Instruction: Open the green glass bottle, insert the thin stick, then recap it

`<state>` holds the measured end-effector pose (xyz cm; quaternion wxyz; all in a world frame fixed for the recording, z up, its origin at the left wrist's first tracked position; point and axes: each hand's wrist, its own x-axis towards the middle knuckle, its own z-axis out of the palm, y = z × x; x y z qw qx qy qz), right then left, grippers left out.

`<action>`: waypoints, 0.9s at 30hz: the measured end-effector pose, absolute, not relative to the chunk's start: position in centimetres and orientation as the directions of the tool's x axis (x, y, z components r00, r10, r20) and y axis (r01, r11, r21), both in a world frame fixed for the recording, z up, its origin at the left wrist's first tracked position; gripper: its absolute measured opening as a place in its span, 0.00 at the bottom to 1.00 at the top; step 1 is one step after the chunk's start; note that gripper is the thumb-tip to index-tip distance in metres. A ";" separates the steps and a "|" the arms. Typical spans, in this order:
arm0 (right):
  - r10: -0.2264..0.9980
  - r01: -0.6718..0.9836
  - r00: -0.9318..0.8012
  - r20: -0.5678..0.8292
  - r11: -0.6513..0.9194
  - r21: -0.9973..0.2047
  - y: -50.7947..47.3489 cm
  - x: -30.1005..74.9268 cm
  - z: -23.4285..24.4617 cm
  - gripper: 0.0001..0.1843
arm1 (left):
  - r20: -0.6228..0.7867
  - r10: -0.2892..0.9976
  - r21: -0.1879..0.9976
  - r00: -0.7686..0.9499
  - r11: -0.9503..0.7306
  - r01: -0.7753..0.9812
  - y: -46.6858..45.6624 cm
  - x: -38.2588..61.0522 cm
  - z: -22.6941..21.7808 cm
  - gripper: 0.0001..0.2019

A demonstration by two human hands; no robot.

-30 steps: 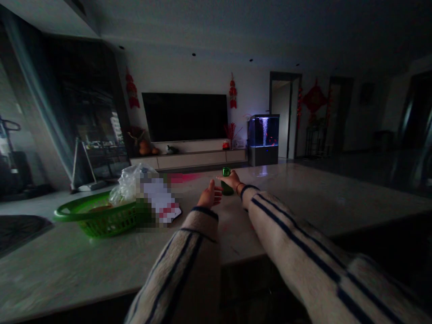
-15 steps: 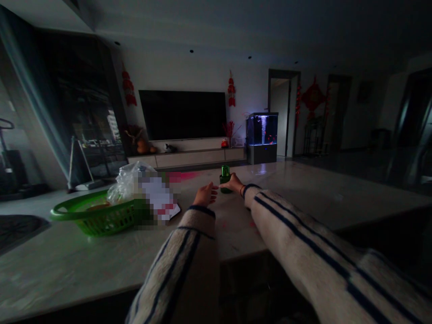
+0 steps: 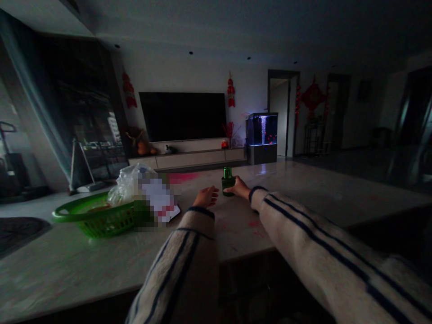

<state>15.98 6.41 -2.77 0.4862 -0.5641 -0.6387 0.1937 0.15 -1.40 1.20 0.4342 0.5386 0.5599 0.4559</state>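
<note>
A small green bottle (image 3: pixel 227 173) with a glossy, narrower green top stands upright on the pale stone-look table (image 3: pixel 303 189). My right hand (image 3: pixel 240 187) grips its lower body from the right side. Just left of the bottle, with a gap between, my left hand (image 3: pixel 205 197) hovers over the table. Its fingers are apart and hold nothing. Both forearms are in cream sleeves with dark stripes.
To the left sits a green plastic basket (image 3: pixel 104 222) with a clear plastic bag (image 3: pixel 123 185) in it. Beside it lies a partly blurred white item (image 3: pixel 158 198). Beyond the table are a television (image 3: pixel 182 117) and a lit fish tank (image 3: pixel 265 130).
The bottle and my right hand have shifted slightly right and down in the view. A wider gap now separates my left fingers from the bottle and right hand.
</note>
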 end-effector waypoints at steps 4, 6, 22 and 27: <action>0.912 0.566 0.097 0.399 0.280 -0.776 5.8 16.7 -2.9 0.36 | -0.003 0.999 0.977 -0.032 0.009 0.211 -1.4 0.1 1.2 0.14; 0.910 0.563 0.080 0.406 0.295 -0.772 5.8 17.2 -3.0 0.36 | -0.012 1.000 0.979 -0.024 0.017 0.203 -1.3 0.1 1.1 0.13; 0.911 0.444 -0.044 0.409 0.385 -0.809 3.8 18.7 -3.0 0.30 | -0.015 1.000 0.977 -0.012 0.017 0.213 -2.0 0.2 1.4 0.10; 0.901 0.375 -0.125 0.416 0.431 -0.821 2.8 19.0 -2.6 0.28 | -0.016 1.000 0.973 -0.017 0.019 0.232 -2.0 0.2 1.5 0.11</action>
